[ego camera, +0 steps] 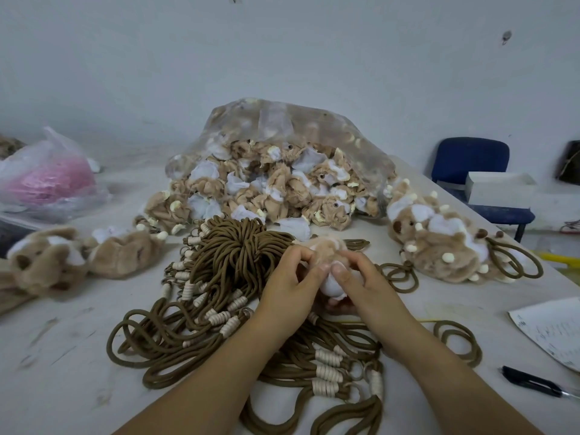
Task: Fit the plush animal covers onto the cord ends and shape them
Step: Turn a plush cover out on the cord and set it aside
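Nearest, along the counter's (78, 340) near edge: loops of brown cords (219, 293) with cream-wrapped ends, sprawled in a tangled heap under both forearms. Just above that heap, toward the counter's middle, held one plush cover (324, 251) between both hands: left hand (287, 287) curled and pinching the tan fur side, right hand (361, 284) curled and pinching the white lining side, thumbs close together. Seemed to be the fitting step, with the cover being worked over a cord end; could not tell whether a cord end sat inside, hidden by the hands and the fabric. Next would probably call for drawing the fur down evenly with both hands, then kneading the head into shape. Behind, toward the far edge: a clear bag (282, 171) spilling unfitted covers. At the right edge: finished pieces (439, 243) with cord loops trailing. Near the left edge: more tan plush (62, 259). At the near right corner: a pen (530, 384) and paper (552, 331). Likely snags: tangled cords underneath catching on the one in hand, and loose covers crowding the work spot.
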A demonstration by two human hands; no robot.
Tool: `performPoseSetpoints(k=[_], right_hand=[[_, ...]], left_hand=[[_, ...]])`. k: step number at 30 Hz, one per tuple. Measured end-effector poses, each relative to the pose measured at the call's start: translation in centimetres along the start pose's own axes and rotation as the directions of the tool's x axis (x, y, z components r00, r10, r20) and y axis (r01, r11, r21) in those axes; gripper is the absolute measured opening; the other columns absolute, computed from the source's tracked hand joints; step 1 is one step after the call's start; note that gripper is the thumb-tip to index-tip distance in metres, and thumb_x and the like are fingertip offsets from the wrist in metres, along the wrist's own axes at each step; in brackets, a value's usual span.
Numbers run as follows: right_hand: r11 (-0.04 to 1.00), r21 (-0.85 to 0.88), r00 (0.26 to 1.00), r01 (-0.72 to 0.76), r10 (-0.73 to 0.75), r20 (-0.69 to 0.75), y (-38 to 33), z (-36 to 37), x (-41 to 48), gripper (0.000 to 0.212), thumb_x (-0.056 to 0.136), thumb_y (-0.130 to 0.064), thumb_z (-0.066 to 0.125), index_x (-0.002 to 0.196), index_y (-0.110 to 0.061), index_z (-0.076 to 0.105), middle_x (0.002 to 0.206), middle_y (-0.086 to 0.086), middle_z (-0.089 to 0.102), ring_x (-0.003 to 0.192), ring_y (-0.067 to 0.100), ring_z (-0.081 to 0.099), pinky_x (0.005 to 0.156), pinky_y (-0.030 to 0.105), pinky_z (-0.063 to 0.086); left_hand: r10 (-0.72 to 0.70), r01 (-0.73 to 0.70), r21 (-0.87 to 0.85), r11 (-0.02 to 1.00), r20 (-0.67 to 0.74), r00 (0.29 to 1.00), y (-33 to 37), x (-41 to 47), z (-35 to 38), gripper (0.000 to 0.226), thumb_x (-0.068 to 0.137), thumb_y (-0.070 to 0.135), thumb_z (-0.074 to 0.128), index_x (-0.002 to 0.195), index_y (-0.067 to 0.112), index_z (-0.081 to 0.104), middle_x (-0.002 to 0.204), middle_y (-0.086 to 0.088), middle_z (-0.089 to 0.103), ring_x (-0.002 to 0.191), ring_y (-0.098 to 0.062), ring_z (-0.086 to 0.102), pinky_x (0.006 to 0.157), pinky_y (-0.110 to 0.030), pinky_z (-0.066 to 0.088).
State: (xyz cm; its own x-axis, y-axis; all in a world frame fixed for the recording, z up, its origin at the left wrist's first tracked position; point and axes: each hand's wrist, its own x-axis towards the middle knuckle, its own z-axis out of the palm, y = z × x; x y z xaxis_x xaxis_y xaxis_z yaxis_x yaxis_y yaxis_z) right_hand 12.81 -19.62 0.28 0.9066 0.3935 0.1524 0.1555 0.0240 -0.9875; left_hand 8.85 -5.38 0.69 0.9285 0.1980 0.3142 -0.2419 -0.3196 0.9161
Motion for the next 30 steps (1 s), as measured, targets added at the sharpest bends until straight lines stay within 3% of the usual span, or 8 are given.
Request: performPoseSetpoints(k=[5, 8, 13, 17, 19, 22, 26, 30], right_hand=[[0.999, -0.012, 0.999, -0.040, 0.040, 0.013, 0.18, -0.24, 0.07, 0.015, 0.094, -0.028, 0.058, 0.109, -0.025, 0.059, 0.100, 0.000, 0.068, 0.086, 0.018, 0.071, 0.073, 0.037, 0.060], [0.994, -0.080, 0.998, -0.070, 0.069, -0.013, 0.32, -0.49, 0.19, 0.016, 0.092, -0.031, 0.060, 0.107, -0.028, 0.056, 0.097, -0.003, 0.069, 0.087, 0.017, 0.070, 0.079, 0.041, 0.059], [0.954, -0.296, 0.985, -0.044, -0.009, -0.174, 0.37, -0.44, 0.43, 0.014, 0.090, -0.031, 0.059, 0.099, -0.033, 0.049, 0.095, -0.007, 0.062, 0.073, 0.000, 0.064, 0.053, 0.014, 0.049], [0.981, -0.166, 0.975, -0.098, 0.061, -0.214, 0.32, -0.30, 0.50, 0.015, 0.088, -0.037, 0.057, 0.098, -0.027, 0.052, 0.091, 0.004, 0.066, 0.071, 0.017, 0.066, 0.053, 0.026, 0.051], [0.993, 0.020, 0.986, -0.118, 0.119, -0.119, 0.04, -0.32, 0.38, 0.019, 0.087, -0.039, 0.059, 0.096, -0.022, 0.055, 0.088, 0.012, 0.067, 0.063, 0.020, 0.062, 0.058, 0.033, 0.052], [0.967, 0.232, 0.994, -0.110, 0.101, 0.049, -0.22, -0.27, 0.25, 0.039, 0.081, -0.042, 0.061, 0.111, -0.017, 0.058, 0.098, 0.017, 0.067, 0.074, 0.021, 0.060, 0.067, 0.034, 0.052], [0.991, 0.109, 0.988, -0.074, 0.058, 0.145, -0.28, -0.33, -0.08, 0.042, 0.079, -0.046, 0.067, 0.118, -0.034, 0.059, 0.093, 0.002, 0.069, 0.079, 0.014, 0.063, 0.076, 0.033, 0.055], [0.999, 0.025, 0.998, -0.033, 0.031, 0.056, -0.16, -0.40, -0.11, 0.033, 0.085, -0.041, 0.069, 0.114, -0.028, 0.058, 0.080, -0.002, 0.069, 0.069, 0.013, 0.064, 0.062, 0.025, 0.053]], left_hand=[[-0.014, 0.019, -0.097, 0.995, 0.051, 0.999, 0.09, -0.06, -0.32, 0.009, 0.096, 0.026, 0.059, 0.093, 0.018, 0.059, 0.095, -0.010, 0.066, 0.086, -0.023, 0.064, 0.078, -0.043, 0.054], [0.102, -0.096, -0.055, 0.994, 0.111, 0.989, 0.26, -0.33, -0.29, 0.009, 0.096, 0.023, 0.059, 0.088, 0.018, 0.057, 0.091, -0.004, 0.061, 0.080, -0.014, 0.060, 0.073, -0.034, 0.052], [0.219, -0.233, 0.051, 0.971, 0.192, 0.957, 0.40, -0.35, 0.06, 0.015, 0.096, 0.017, 0.058, 0.083, 0.020, 0.051, 0.084, 0.005, 0.052, 0.072, -0.005, 0.049, 0.065, -0.019, 0.042], [0.095, -0.090, -0.038, 0.995, 0.149, 0.984, 0.39, -0.37, 0.23, 0.010, 0.097, 0.027, 0.056, 0.089, 0.022, 0.053, 0.069, 0.005, 0.059, 0.058, -0.005, 0.053, 0.056, -0.021, 0.044], [0.012, 0.003, -0.132, 0.991, 0.113, 0.994, 0.31, -0.44, 0.23, 0.014, 0.099, 0.030, 0.053, 0.091, 0.018, 0.051, 0.058, 0.004, 0.058, 0.054, -0.011, 0.053, 0.052, -0.025, 0.045], [-0.087, 0.101, -0.330, 0.939, 0.056, 0.995, 0.03, -0.07, -0.24, 0.016, 0.101, 0.026, 0.049, 0.093, 0.013, 0.050, 0.055, 0.003, 0.055, 0.054, -0.013, 0.052, 0.056, -0.028, 0.046], [-0.145, 0.157, -0.553, 0.818, 0.067, 0.987, 0.09, 0.26, -0.61, 0.015, 0.101, 0.020, 0.047, 0.092, 0.009, 0.050, 0.055, 0.000, 0.051, 0.053, -0.011, 0.050, 0.056, -0.024, 0.047], [-0.108, 0.146, -0.473, 0.869, 0.106, 0.988, 0.00, 0.00, -0.36, 0.014, 0.101, 0.022, 0.049, 0.091, 0.012, 0.050, 0.055, 0.001, 0.052, 0.052, -0.011, 0.048, 0.058, -0.028, 0.043]])
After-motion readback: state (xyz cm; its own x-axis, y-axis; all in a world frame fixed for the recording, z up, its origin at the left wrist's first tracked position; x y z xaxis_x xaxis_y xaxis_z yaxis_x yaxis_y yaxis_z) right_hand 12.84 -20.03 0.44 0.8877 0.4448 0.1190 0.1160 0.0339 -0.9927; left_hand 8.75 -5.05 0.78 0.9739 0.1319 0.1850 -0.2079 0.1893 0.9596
